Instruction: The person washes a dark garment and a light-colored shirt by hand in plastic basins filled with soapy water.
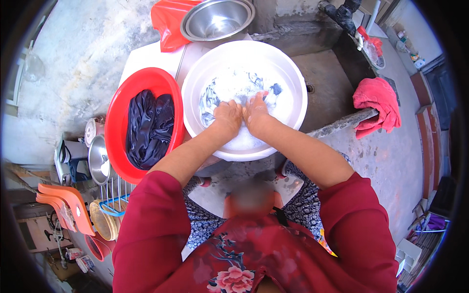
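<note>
A large white plastic basin holds sudsy water and a wet blue-and-white patterned cloth. Both hands are in it, side by side near the middle. My left hand has its fingers bent down into the suds and cloth. Close against it, my right hand also presses into the foam, its fingertips partly hidden; whether either hand grips cloth cannot be told. To the left, a red plastic basin holds dark, shiny wet fabric.
A steel bowl and a red plastic bag lie beyond the white basin. At right is a concrete sink, with a pink towel over its edge. Orange chairs and a wire rack stand at lower left.
</note>
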